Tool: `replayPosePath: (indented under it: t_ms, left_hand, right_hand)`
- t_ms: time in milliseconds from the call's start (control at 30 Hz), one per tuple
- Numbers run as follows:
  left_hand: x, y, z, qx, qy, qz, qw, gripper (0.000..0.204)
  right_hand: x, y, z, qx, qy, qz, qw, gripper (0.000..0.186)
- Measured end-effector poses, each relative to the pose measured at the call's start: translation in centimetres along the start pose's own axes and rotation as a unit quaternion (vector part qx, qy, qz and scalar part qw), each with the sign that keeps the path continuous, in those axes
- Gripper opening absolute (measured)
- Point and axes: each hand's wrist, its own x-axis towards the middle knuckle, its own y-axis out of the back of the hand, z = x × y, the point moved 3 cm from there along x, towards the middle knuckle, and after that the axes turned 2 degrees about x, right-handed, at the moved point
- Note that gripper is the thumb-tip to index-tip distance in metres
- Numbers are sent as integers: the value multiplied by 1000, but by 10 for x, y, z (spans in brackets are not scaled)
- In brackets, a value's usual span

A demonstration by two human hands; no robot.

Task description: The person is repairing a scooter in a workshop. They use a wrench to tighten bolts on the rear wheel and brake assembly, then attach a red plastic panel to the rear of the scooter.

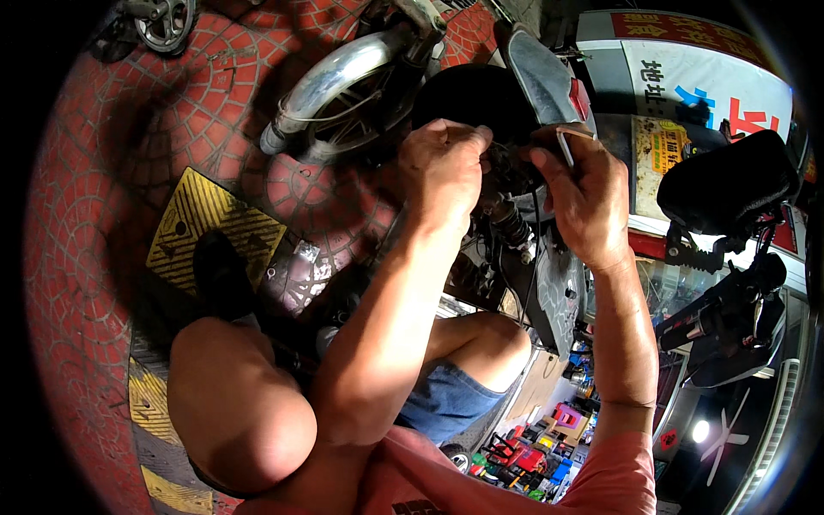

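My left hand [442, 172] is closed in a pinch beside the dark mechanism of a two-wheeled vehicle; whatever lies between its fingertips is too small to make out. Just to its right, my right hand [590, 193] is closed around a slim, pale, bar-like piece [566, 148] that stands out between thumb and fingers. Below and between both hands sits a coil-spring shock absorber [513, 230] with thin cables around it. A rounded black part [468, 96] and a grey panel [534, 75] with a red reflector [579, 99] are just beyond my hands.
A wheel under a chrome mudguard [343, 79] stands at the far left of my hands. On the red paving lies a yellow-and-black striped plate [190, 225], with my shoe on it. A black padded seat [730, 183] is at right. Colourful boxes and tools [524, 451] fill the lower right.
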Motion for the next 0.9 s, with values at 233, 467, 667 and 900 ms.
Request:
replayPosePath:
  t_ms: [233, 467, 667, 900]
  left_hand:
    - [-1, 6, 4, -80, 77, -19, 994, 5]
    - [-6, 6, 1, -144, 102, -29, 984, 4]
    - [-2, 3, -9, -171, 112, -9, 979, 4]
    - [-4, -1, -10, -235, 114, 16, 965, 9]
  right_hand:
    - [18, -1, -19, -42, 161, 11, 986, 15]
    - [35, -11, -42, -137, 160, -61, 976, 17]
    - [48, -16, -47, -258, 198, -142, 935, 16]
    - [57, -24, -52, -320, 217, -183, 904, 10]
